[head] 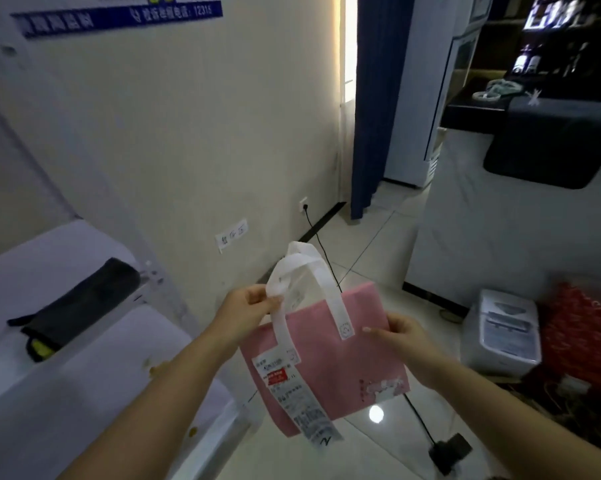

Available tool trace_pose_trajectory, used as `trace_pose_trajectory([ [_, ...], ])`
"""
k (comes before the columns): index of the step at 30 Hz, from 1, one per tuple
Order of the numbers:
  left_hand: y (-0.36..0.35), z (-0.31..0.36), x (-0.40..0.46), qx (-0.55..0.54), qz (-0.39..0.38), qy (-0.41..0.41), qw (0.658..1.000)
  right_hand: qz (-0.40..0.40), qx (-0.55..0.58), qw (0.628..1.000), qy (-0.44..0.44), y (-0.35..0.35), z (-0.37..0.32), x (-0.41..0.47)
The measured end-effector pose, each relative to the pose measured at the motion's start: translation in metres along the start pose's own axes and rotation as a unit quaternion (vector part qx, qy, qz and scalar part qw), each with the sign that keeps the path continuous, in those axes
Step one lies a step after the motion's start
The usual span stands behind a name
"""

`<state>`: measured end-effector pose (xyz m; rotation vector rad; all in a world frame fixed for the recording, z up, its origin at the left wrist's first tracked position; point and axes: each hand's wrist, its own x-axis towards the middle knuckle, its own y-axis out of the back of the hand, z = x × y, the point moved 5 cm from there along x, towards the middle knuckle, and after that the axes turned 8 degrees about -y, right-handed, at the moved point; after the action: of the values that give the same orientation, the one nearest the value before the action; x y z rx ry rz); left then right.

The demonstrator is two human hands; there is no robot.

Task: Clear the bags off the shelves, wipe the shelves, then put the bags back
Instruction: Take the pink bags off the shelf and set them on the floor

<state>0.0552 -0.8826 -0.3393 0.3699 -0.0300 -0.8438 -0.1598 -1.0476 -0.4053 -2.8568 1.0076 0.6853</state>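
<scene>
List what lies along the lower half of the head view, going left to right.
Dark grey folded cloth on the white shelf → left hand pinching the white strap → pink fabric tote bag → right hand gripping the bag's edge → white boxy appliance → red mesh bundle.

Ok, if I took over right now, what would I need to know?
Left hand pinches the white handles of the pink bag.
Right hand grips the bag's right edge, so it hangs in the air beside the white shelves.
A dark cloth lies on the upper shelf.
No bags show on the shelves.
Left: whether wiping is finished cannot be told; this bag is not on a shelf.
</scene>
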Motion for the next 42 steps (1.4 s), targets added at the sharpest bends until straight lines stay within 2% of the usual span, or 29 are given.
trace_pose_trajectory([
  [4,-0.021,0.002,0.040,-0.097,0.020,0.041,0.994,0.062,0.016,0.998,-0.017,0.025,-0.008,0.047],
  [7,-0.032,0.002,0.075,-0.154,0.027,0.068,0.985,0.073,0.030,0.997,-0.006,0.032,-0.032,0.089],
  [10,-0.034,-0.002,0.120,-0.166,0.025,0.070,0.983,0.080,-0.042,0.996,0.022,0.030,-0.065,0.134],
  [12,-0.034,-0.006,0.155,-0.152,0.011,0.069,0.986,0.058,-0.100,0.993,0.036,0.022,-0.088,0.169],
  [16,-0.030,-0.017,0.231,-0.134,-0.006,0.081,0.988,-0.033,-0.146,0.989,0.011,-0.006,-0.117,0.248],
  [24,-0.014,-0.031,0.362,-0.108,-0.010,0.108,0.988,-0.030,-0.205,0.978,0.020,-0.030,-0.164,0.383],
  [28,-0.009,-0.039,0.420,-0.054,0.002,0.096,0.994,-0.041,-0.245,0.968,0.036,-0.031,-0.179,0.449],
  [33,-0.007,-0.051,0.494,-0.006,-0.060,0.078,0.995,-0.097,-0.283,0.951,0.078,-0.034,-0.208,0.544],
  [36,-0.005,-0.059,0.532,0.017,-0.041,0.086,0.995,-0.168,-0.326,0.924,0.109,-0.038,-0.223,0.592],
  [39,0.007,-0.067,0.566,0.175,0.026,0.067,0.982,-0.228,-0.378,0.880,0.175,-0.047,-0.235,0.631],
  [42,0.019,-0.074,0.594,0.307,0.074,-0.018,0.949,-0.240,-0.456,0.813,0.271,-0.058,-0.242,0.667],
])
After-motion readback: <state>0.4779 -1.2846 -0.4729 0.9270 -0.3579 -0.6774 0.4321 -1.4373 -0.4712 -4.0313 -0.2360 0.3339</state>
